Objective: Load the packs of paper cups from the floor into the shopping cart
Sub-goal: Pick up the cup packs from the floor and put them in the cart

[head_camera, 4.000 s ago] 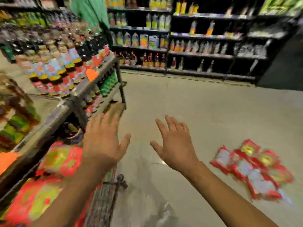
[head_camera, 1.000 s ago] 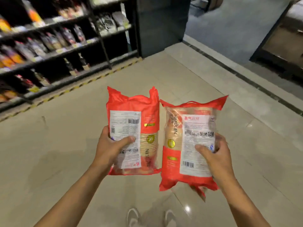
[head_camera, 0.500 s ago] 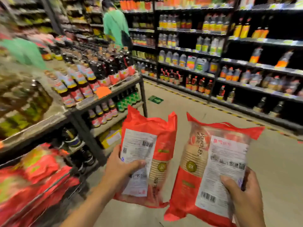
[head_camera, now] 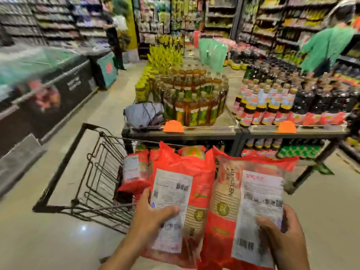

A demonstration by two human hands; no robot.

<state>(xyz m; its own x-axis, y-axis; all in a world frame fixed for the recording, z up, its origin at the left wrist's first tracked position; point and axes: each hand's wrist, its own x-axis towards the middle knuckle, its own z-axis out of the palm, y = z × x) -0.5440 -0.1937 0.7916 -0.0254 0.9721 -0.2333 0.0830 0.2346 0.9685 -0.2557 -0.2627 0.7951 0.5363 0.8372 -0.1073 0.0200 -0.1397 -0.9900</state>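
Observation:
My left hand [head_camera: 153, 217] grips a red pack of paper cups [head_camera: 183, 184] by its lower half, white label facing me. My right hand [head_camera: 282, 236] grips a second red pack of paper cups [head_camera: 247, 207] beside it, upright as well. Both packs are held just above the near right corner of the black wire shopping cart [head_camera: 91, 172], which stands ahead and to the left. Inside the cart lie several other red packs [head_camera: 134, 172], partly hidden behind the two I hold.
A display table [head_camera: 224, 131] packed with sauce and oil bottles stands right behind the cart. A long freezer cabinet [head_camera: 48, 88] runs along the left. A person in green [head_camera: 327, 47] stands at far right, another person [head_camera: 115, 36] at the back. Bare floor lies left of the cart.
My view has swung left from the bottle shelves to face the cart. Both packs stay in my hands and now hover over the cart's near corner.

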